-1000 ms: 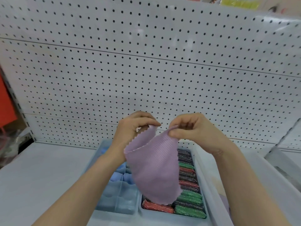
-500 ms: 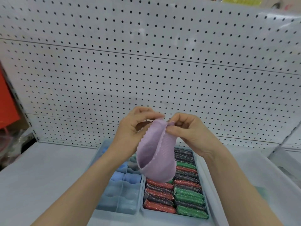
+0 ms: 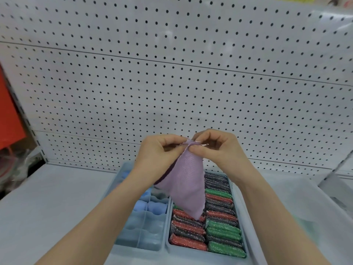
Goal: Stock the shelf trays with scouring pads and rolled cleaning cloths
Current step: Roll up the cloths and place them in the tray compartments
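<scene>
A lilac cleaning cloth [image 3: 188,180] hangs folded in front of me, above the trays. My left hand [image 3: 158,153] and my right hand [image 3: 215,148] pinch its top corners together, fingertips almost touching. Below it a grey tray [image 3: 239,207] is packed with red, green and dark glittery scouring pads [image 3: 219,222] in two rows. To its left a blue divided tray [image 3: 141,243] holds rolled blue cloths [image 3: 150,206] in its far compartments; the near compartments look bare. The cloth's lower tip hangs just over the pads.
A white pegboard wall [image 3: 172,83] rises behind the white shelf [image 3: 47,203]. A pale bin [image 3: 309,217] stands at the right beside the pad tray. Something red [image 3: 9,115] and clutter sit past the shelf's left end.
My hands have drawn together, bringing the cloth's two top corners to meet. The cloth went from spread open to folded in half and hanging narrower.
</scene>
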Demonstrator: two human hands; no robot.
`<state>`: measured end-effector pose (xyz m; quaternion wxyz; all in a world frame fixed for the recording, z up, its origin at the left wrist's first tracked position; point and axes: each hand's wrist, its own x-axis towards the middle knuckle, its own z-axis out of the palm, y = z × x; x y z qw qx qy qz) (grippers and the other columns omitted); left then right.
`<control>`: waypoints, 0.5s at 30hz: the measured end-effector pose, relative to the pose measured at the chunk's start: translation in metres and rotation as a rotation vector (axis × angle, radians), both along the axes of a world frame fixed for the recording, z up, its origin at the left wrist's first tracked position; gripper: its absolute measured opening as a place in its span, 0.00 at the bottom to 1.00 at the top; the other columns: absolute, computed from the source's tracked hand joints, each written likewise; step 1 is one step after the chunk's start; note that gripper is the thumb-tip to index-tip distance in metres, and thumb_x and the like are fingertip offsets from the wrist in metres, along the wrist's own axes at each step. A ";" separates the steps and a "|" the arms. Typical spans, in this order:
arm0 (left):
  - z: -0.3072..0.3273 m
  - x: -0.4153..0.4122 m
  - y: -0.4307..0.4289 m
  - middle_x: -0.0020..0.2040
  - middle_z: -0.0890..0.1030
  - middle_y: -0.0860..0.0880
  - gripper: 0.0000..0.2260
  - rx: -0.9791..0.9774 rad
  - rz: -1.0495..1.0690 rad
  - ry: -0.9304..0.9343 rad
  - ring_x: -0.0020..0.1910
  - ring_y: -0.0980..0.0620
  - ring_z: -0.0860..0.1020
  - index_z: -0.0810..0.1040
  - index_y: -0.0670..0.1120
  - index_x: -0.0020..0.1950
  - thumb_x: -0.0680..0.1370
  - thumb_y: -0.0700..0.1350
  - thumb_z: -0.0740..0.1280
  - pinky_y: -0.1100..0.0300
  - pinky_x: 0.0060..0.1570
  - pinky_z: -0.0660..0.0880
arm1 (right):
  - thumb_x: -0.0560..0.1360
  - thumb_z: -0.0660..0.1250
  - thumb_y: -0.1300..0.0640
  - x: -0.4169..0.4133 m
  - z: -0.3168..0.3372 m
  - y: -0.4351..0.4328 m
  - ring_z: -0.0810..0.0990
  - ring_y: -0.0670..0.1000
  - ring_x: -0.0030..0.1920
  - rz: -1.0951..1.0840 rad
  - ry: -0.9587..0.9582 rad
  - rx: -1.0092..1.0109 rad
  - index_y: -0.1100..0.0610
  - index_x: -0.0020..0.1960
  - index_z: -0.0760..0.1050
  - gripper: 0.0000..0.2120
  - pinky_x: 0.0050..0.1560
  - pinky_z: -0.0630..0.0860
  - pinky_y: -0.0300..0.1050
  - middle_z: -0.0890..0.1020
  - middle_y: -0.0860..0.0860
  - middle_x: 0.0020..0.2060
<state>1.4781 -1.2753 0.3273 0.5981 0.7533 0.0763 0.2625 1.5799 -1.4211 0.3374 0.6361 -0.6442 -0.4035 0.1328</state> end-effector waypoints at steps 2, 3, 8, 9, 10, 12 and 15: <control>0.000 0.002 -0.001 0.43 0.86 0.53 0.06 0.026 0.013 -0.011 0.46 0.54 0.84 0.86 0.48 0.49 0.74 0.39 0.72 0.56 0.53 0.80 | 0.68 0.76 0.66 0.002 -0.001 0.001 0.82 0.49 0.42 -0.020 0.008 -0.016 0.61 0.41 0.80 0.06 0.47 0.79 0.44 0.84 0.53 0.39; 0.000 0.002 -0.001 0.43 0.86 0.53 0.07 0.033 0.011 -0.015 0.46 0.54 0.84 0.86 0.49 0.48 0.74 0.39 0.72 0.57 0.53 0.80 | 0.67 0.76 0.65 0.002 0.000 0.001 0.82 0.50 0.42 -0.020 0.017 -0.024 0.60 0.41 0.80 0.06 0.47 0.79 0.45 0.84 0.53 0.39; 0.001 0.000 -0.001 0.41 0.86 0.54 0.13 0.090 -0.047 -0.034 0.44 0.58 0.83 0.81 0.56 0.54 0.75 0.40 0.72 0.68 0.50 0.76 | 0.67 0.76 0.68 0.007 0.002 0.000 0.78 0.48 0.38 0.054 0.057 -0.060 0.58 0.43 0.76 0.11 0.42 0.76 0.38 0.81 0.50 0.37; 0.002 -0.001 -0.001 0.41 0.86 0.55 0.14 0.106 -0.048 -0.036 0.45 0.59 0.83 0.80 0.56 0.55 0.75 0.40 0.72 0.68 0.51 0.76 | 0.67 0.76 0.68 0.008 0.002 -0.001 0.78 0.48 0.39 0.065 0.066 -0.076 0.58 0.44 0.76 0.12 0.42 0.76 0.37 0.80 0.50 0.37; 0.002 0.000 -0.001 0.40 0.86 0.56 0.15 0.117 -0.045 -0.035 0.45 0.59 0.83 0.79 0.57 0.56 0.74 0.41 0.72 0.67 0.52 0.76 | 0.67 0.76 0.67 0.009 0.003 -0.001 0.77 0.48 0.39 0.080 0.070 -0.097 0.57 0.45 0.77 0.12 0.42 0.76 0.37 0.80 0.50 0.38; 0.003 -0.001 0.000 0.40 0.86 0.58 0.17 0.153 -0.049 -0.024 0.45 0.61 0.83 0.77 0.60 0.58 0.74 0.42 0.73 0.67 0.53 0.76 | 0.66 0.76 0.64 0.010 0.005 -0.002 0.78 0.46 0.38 0.119 0.082 -0.153 0.59 0.43 0.78 0.10 0.40 0.75 0.36 0.81 0.50 0.37; 0.005 -0.002 0.002 0.42 0.85 0.59 0.19 0.256 -0.108 0.010 0.46 0.61 0.82 0.74 0.61 0.62 0.75 0.45 0.72 0.67 0.53 0.75 | 0.67 0.76 0.65 0.013 0.005 -0.004 0.77 0.46 0.36 0.143 0.090 -0.235 0.61 0.42 0.78 0.08 0.39 0.75 0.35 0.81 0.51 0.35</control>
